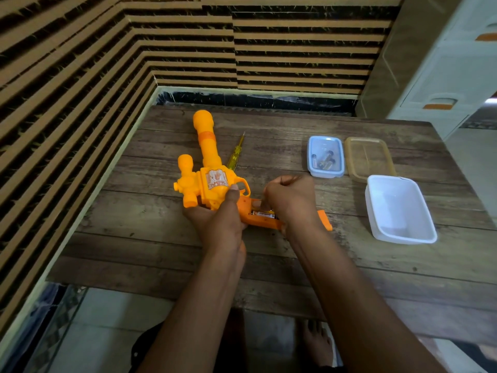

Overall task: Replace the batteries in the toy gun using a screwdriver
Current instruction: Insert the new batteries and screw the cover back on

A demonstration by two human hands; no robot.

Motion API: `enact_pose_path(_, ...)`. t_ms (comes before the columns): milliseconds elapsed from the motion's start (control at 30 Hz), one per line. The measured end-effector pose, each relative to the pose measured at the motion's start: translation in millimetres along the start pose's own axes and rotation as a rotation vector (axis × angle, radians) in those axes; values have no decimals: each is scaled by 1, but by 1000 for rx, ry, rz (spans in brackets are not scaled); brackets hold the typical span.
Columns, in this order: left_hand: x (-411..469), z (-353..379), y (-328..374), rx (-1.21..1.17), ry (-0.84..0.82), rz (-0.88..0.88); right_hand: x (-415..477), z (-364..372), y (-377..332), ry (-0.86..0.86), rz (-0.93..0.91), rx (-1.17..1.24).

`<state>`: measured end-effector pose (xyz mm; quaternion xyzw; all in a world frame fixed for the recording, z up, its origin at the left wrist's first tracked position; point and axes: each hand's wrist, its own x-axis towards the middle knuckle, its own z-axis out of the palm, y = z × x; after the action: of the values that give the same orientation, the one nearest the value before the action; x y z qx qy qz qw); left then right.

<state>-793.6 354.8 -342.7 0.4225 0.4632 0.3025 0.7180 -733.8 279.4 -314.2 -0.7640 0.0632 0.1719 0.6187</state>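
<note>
Two hands meet on the orange plastic toy gun (207,170) lying mid-frame on the brown wooden table (161,251). The left hand (217,219) grips its body, and the right hand (290,197) curls over the open handle bay where a black-and-gold battery (265,214) lies (pinched or pressed, I cannot tell). Above them, a yellow clear-handled screwdriver (236,153) lies beside the barrel.

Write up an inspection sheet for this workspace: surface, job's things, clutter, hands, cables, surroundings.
Surface: wooden table, worn planks.
Job's things: orange toy gun lying flat, grip compartment open with a battery showing; screwdriver lying beside the barrel; small blue-rimmed box holding loose batteries.
Clutter: brownish lid beside the box; white tub, nothing in it.
Hands: left hand grips the gun's body; right hand, fingers curled, works at the compartment, grasp unclear.
Cables: nothing seen.
Surroundings: striped wall behind and left; white drawer unit at right.
</note>
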Motion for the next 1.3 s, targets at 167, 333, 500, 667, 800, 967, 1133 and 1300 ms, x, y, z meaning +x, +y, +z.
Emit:
enact_pose_path(167,-1,0,2,31,3,3,0,-14,0,-162,69,24)
enact_pose_path(333,-2,1,4,32,6,4,-1,-19,-3,-166,76,9)
enact_pose_path(500,2,-2,3,33,22,-1,-1,-14,0,-107,62,-52)
enact_pose_path(667,6,-4,5,-25,7,-19,-7,-18,1,-141,-153,-149)
enact_pose_path(800,8,-5,8,-39,7,-35,-15,-51,-12,-125,-408,-370)
enact_pose_path(967,7,-2,7,-47,6,-57,-11,-97,-9,-124,-382,-800)
enact_pose_path(1133,7,-1,5,-50,11,-49,-5,-103,-2,-302,-289,-1071)
enact_pose_path(1300,7,0,5,-56,11,-57,-4,-93,4,-275,-341,-1140)
